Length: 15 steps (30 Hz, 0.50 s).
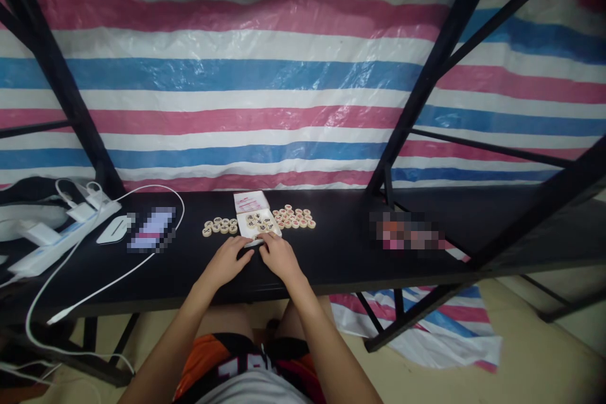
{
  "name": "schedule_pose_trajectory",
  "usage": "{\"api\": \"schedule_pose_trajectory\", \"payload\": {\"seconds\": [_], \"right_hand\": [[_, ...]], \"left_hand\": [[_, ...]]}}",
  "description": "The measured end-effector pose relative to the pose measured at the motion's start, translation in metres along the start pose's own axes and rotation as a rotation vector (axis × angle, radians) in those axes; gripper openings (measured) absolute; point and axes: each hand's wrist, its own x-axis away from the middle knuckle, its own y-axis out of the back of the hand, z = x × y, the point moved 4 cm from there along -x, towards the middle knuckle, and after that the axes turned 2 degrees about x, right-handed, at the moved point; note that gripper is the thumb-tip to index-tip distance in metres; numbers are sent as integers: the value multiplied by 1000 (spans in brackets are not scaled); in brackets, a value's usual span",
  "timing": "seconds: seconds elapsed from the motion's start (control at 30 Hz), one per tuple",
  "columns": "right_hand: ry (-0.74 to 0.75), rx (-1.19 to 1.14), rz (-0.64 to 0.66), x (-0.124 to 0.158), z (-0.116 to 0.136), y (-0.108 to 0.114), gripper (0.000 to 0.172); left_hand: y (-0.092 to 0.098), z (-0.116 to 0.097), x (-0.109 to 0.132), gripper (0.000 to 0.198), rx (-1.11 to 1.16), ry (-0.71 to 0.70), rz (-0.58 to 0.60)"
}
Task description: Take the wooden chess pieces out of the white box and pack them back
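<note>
An open white box [242, 226] sits on the black table, its lid with pink-red print tipped back. Several round Chinese chess pieces [259, 221] with black characters lie inside. My left hand [230, 260] is at the box's near left corner, fingertips at the rim and thumb apart. At the near right edge, my right hand [279, 255] has its fingers reaching over the rim by the pieces, thumb apart. Its fingertips partly cover the front of the box. More black-marked pieces [219, 226] stand left of the box, and red-marked pieces [296, 217] stand to its right.
A white power strip [66, 237] with plugs is at the far left, its white cable [127, 270] looping across the table. Near it are a white flat device [113, 230] and a blurred phone [152, 229]. Black metal posts [411, 107] frame the table before a striped sheet [255, 82].
</note>
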Motion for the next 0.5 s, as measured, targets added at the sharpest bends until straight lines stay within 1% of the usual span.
{"api": "schedule_pose_trajectory", "payload": {"seconds": [0.17, 0.43, 0.5], "right_hand": [[51, -49, -6, 1, 0, 1, 35], [71, -133, -12, 0, 1, 2, 35], [84, -173, -34, 0, 1, 3, 35]], "left_hand": [[2, -7, 0, 39, -62, -30, 39], [0, -4, 0, 44, -70, -26, 77], [0, -4, 0, 45, -67, -16, 83]]}}
